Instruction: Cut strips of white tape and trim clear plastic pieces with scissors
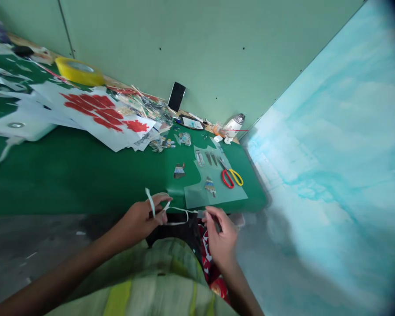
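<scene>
A thin white strip (pixel 178 224), like a ribbon or cord, loops between my two hands at the front edge of the green table. My left hand (pixel 148 215) is closed on it, with one loose end standing up above the fingers. The thumb and forefinger of my right hand (pixel 221 230) pinch its other end, where a small pale, see-through piece (pixel 201 214) shows at the fingertips. Just beyond my hands lies a clear plastic sheet (pixel 194 197) with small printed cutouts (pixel 210 186) on it. Scissors (pixel 231 177) with one red and one yellow handle rest on the sheet.
White papers (pixel 113 142), one painted red, lie at the back left near a yellow tape roll (pixel 80 72). A white device (pixel 23 125) with a cable sits far left. A phone (pixel 177 96) leans on the green wall. A white bottle-like object (pixel 234 123) stands in the back corner.
</scene>
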